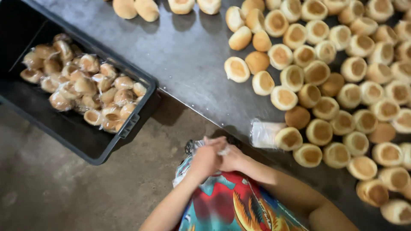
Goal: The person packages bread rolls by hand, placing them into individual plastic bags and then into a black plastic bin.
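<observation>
My left hand and my right hand are pressed together in front of my colourful shirt, just below the table's edge. Both are closed on a clear plastic bag; its crumpled film shows above and to the left of my left hand. What is inside the bag is hidden by my fingers. The nearest loose bread roll lies on the grey metal table, to the right of my hands.
Many round bread rolls cover the right side of the table, and a few lie at the top. A small pile of clear bags sits at the table's edge. A black crate holding bagged rolls stands at left above the concrete floor.
</observation>
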